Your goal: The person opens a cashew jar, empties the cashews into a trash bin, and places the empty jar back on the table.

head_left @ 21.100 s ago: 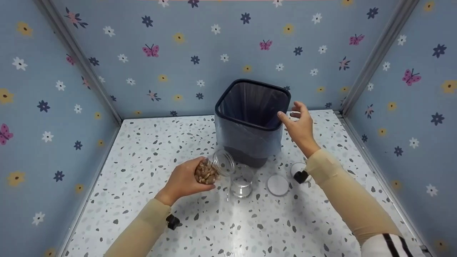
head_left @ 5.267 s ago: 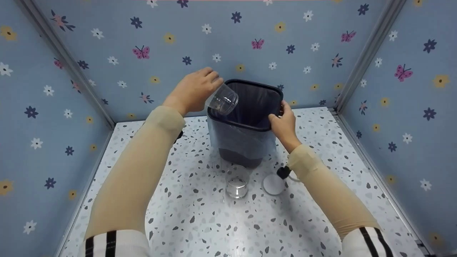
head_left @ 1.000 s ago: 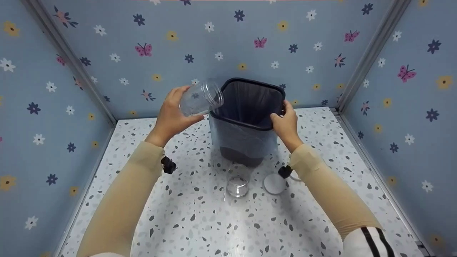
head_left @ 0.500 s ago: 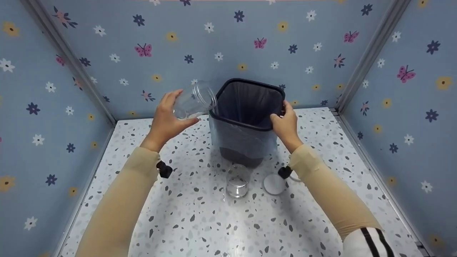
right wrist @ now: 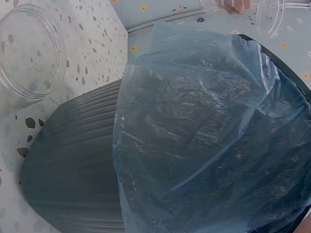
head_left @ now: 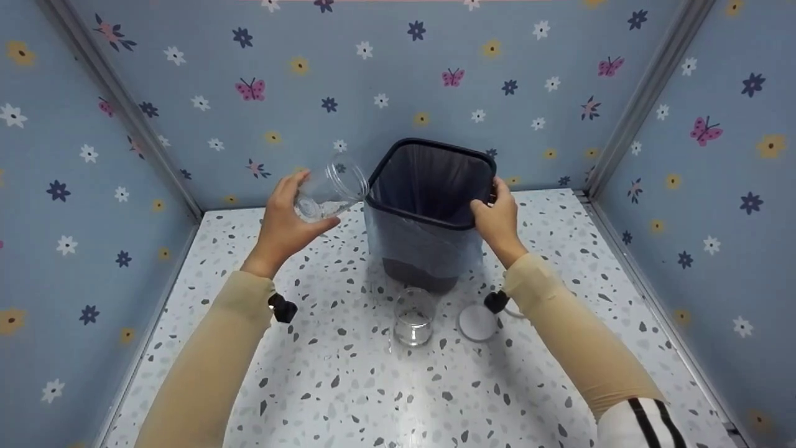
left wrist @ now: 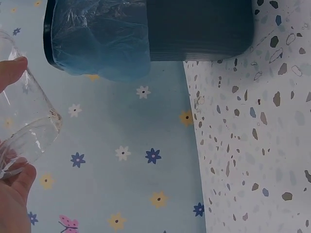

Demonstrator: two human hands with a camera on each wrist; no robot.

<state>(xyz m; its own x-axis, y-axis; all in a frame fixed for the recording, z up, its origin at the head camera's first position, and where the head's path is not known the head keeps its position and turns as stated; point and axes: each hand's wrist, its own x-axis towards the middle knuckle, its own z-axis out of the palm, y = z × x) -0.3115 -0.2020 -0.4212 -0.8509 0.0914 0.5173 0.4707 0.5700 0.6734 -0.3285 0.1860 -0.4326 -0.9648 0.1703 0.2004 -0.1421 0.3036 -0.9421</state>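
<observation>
Beside the bin's left rim, my left hand [head_left: 281, 218] holds a clear jar [head_left: 331, 186] tilted, its open mouth toward the bin. A little brown residue clings inside the glass in the left wrist view. My right hand [head_left: 497, 218] grips the right rim of the dark waste bin [head_left: 423, 274], thumb over the edge. A bluish see-through bag [right wrist: 204, 131] lines the bin and folds down outside it. The bin's bottom is hidden in shadow. In front of it a second clear jar [head_left: 413, 320] stands upright without a lid.
A white round lid [head_left: 477, 323] lies on the speckled table [head_left: 348, 386] right of the standing jar. Another lid [head_left: 515, 309] is mostly hidden by the right sleeve. Flower-patterned walls [head_left: 398, 74] close in the back and both sides.
The held jar was full of brown nuts 21 seconds ago; now nearly empty. Over the last second my left hand has drawn it left and down from the bin. My right hand stays put.
</observation>
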